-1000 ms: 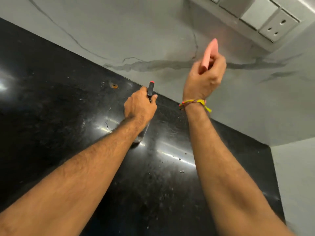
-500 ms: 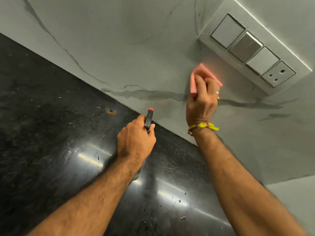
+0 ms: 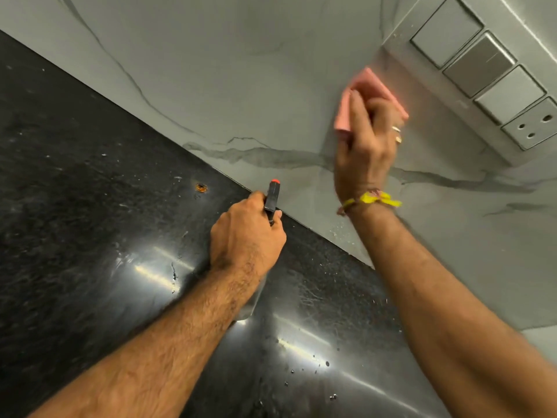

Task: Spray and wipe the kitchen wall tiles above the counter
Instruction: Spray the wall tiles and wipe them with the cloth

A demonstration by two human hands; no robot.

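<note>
My right hand [image 3: 366,146] grips a folded pink cloth [image 3: 373,86] and presses it flat against the grey marble-veined wall tile [image 3: 241,86], just left of the switch plate. My left hand [image 3: 245,236] is wrapped round a spray bottle [image 3: 272,197] with a black head and red nozzle tip; the bottle stands on the black counter close to the wall. Most of the bottle's clear body is hidden by the hand and wrist.
A grey switch plate [image 3: 488,76] with three rockers and a socket sits on the wall right of the cloth. The black stone counter [image 3: 90,206] shows water droplets, crumbs and a small orange speck [image 3: 201,187]. A side wall meets the counter at the lower right.
My right hand turned the cloth from edge-on in the air to flat on the tile, then slid it up and right toward the switch plate. The left hand stays on the bottle.
</note>
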